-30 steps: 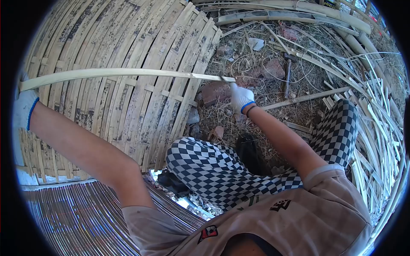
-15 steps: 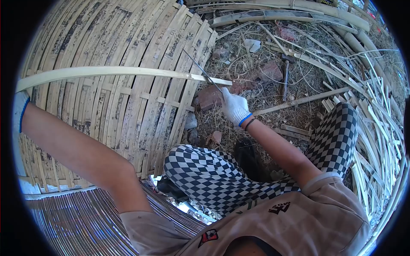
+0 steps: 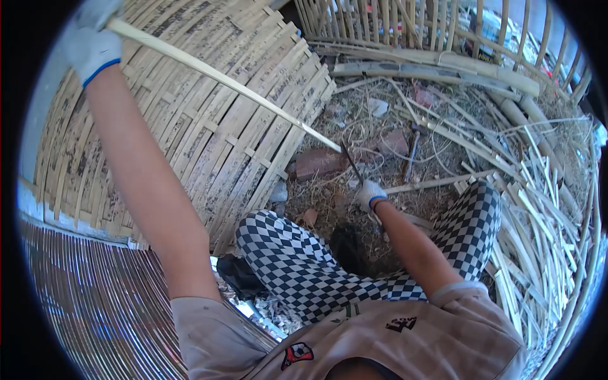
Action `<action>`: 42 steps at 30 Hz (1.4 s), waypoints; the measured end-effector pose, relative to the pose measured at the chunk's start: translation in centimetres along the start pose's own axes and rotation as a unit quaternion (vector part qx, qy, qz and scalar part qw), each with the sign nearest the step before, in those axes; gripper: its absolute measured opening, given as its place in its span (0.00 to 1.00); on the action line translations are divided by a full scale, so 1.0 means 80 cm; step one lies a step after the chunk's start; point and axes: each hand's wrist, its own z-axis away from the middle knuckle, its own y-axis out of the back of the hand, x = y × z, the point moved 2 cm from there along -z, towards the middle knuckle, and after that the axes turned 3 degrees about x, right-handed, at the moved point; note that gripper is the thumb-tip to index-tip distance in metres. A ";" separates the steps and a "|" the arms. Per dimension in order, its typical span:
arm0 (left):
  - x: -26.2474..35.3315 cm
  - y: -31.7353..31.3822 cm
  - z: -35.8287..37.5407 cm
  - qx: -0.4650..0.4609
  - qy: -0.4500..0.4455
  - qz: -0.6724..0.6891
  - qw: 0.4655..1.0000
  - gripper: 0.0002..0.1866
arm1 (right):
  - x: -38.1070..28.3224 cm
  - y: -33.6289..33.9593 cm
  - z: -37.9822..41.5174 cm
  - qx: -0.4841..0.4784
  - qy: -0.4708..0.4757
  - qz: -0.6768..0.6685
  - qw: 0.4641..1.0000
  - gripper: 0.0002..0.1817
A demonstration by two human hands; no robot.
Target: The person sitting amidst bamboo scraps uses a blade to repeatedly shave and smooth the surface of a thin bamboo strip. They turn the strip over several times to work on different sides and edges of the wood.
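Note:
My left hand (image 3: 95, 54), in a white glove with a blue cuff, grips one end of a long pale bamboo strip (image 3: 221, 79) at the upper left. The strip slants down to the right across a woven bamboo panel (image 3: 183, 139), its far end over the bricks. In my right hand (image 3: 371, 194), also gloved, is a long thin dark-bladed knife (image 3: 353, 166). The fingers are closed around its handle. Its blade points up and to the left, with the tip right at the strip's far end.
Reddish bricks (image 3: 320, 163) lie on the straw-covered ground, with a hammer (image 3: 413, 151) to their right. Split bamboo strips (image 3: 529, 253) are heaped at the right. Behind are thick bamboo poles (image 3: 437, 73) and a slatted fence (image 3: 405, 22). A ribbed sheet (image 3: 95, 297) is at lower left.
My left hand has risen at the upper left, tilting the strip from nearly level to a slant. The right hand with the knife has shifted to the strip's far end. The view has shifted too.

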 end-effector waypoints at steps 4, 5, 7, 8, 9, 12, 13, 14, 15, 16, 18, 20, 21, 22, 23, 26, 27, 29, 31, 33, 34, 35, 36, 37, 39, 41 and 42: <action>-0.072 0.059 -0.025 0.209 -0.131 -0.757 0.605 0.18 | 0.032 -0.008 0.022 -0.052 0.016 0.017 0.998 0.26; -0.107 0.078 -0.029 0.231 -0.247 -0.802 0.493 0.18 | 0.036 -0.005 0.030 -0.067 0.021 0.026 0.997 0.27; -0.154 0.101 -0.029 0.271 -0.368 -0.842 0.288 0.17 | 0.039 0.014 0.063 -0.062 0.007 0.023 0.998 0.29; -0.174 0.108 -0.027 0.286 -0.398 -0.848 0.201 0.17 | 0.044 0.019 0.077 -0.062 0.000 0.022 0.998 0.30; -0.185 0.112 -0.022 0.300 -0.418 -0.848 0.127 0.17 | 0.048 0.020 0.083 -0.059 0.000 0.042 0.997 0.30; -0.209 0.122 0.000 0.325 -0.399 -0.855 -0.055 0.17 | 0.079 -0.001 0.074 -0.059 0.008 0.086 0.995 0.32; -0.208 0.125 0.010 0.323 -0.381 -0.862 -0.091 0.17 | 0.086 -0.008 0.065 -0.055 0.006 0.096 0.994 0.31; -0.210 0.130 0.020 0.324 -0.360 -0.866 -0.127 0.18 | 0.093 -0.017 0.064 -0.053 0.002 0.106 0.993 0.31; -0.218 0.133 0.028 0.339 -0.362 -0.859 -0.128 0.18 | 0.090 -0.015 0.066 -0.051 -0.003 0.116 0.992 0.30; -0.226 0.137 0.035 0.353 -0.363 -0.853 -0.129 0.19 | 0.087 -0.011 0.065 -0.052 -0.006 0.115 0.992 0.29; -0.223 0.150 0.059 0.381 -0.358 -0.843 -0.127 0.20 | 0.075 -0.004 0.078 -0.055 -0.015 0.108 0.992 0.28; -0.227 0.165 0.078 0.395 -0.345 -0.847 -0.083 0.19 | 0.061 0.005 0.080 -0.032 -0.009 0.112 0.993 0.28; -0.242 0.171 0.086 0.391 -0.338 -0.855 -0.041 0.19 | 0.050 0.012 0.077 -0.018 -0.003 0.113 0.993 0.27; -0.247 0.178 0.101 0.412 -0.327 -0.848 -0.069 0.18 | 0.042 0.018 0.078 0.012 0.003 0.103 0.995 0.28; -0.250 0.193 0.129 0.436 -0.315 -0.837 -0.096 0.18 | 0.038 0.020 0.078 0.026 0.005 0.092 0.995 0.28; -0.265 0.248 0.217 0.483 -0.296 -0.811 -0.146 0.15 | 0.039 0.023 0.062 0.059 0.029 0.072 0.995 0.26; -0.278 0.261 0.242 0.506 -0.284 -0.799 -0.157 0.15 | 0.046 0.019 0.056 0.047 0.022 0.060 0.997 0.26; -0.311 0.276 0.275 0.529 -0.304 -0.783 -0.126 0.13 | 0.050 0.013 0.046 0.025 0.008 0.035 0.999 0.26; -0.313 0.289 0.317 0.519 -0.303 -0.780 -0.177 0.14 | 0.050 0.010 0.048 0.042 0.029 0.071 0.996 0.28; -0.313 0.299 0.352 0.530 -0.324 -0.768 -0.156 0.16 | 0.056 0.002 0.046 0.053 0.051 0.086 0.994 0.30; -0.310 0.303 0.367 0.540 -0.346 -0.759 -0.109 0.17 | 0.059 -0.003 0.042 0.088 0.074 0.095 0.989 0.32; -0.306 0.301 0.378 0.548 -0.367 -0.750 -0.062 0.19 | 0.063 -0.009 0.031 0.079 0.074 0.094 0.990 0.32; -0.303 0.301 0.380 0.560 -0.395 -0.728 0.014 0.20 | 0.067 -0.015 0.021 0.069 0.072 0.091 0.991 0.32; -0.304 0.301 0.381 0.539 -0.420 -0.728 0.059 0.21 | 0.075 -0.022 0.014 0.058 0.069 0.089 0.992 0.32; -0.317 0.293 0.362 0.492 -0.465 -0.720 0.153 0.22 | 0.095 -0.039 -0.009 0.072 0.081 0.072 0.992 0.30; -0.337 0.277 0.339 0.519 -0.454 -0.708 0.151 0.18 | 0.093 -0.039 -0.010 0.092 0.092 0.069 0.989 0.28; -0.343 0.271 0.333 0.540 -0.428 -0.712 0.135 0.16 | 0.094 -0.040 -0.014 0.079 0.083 0.058 0.992 0.28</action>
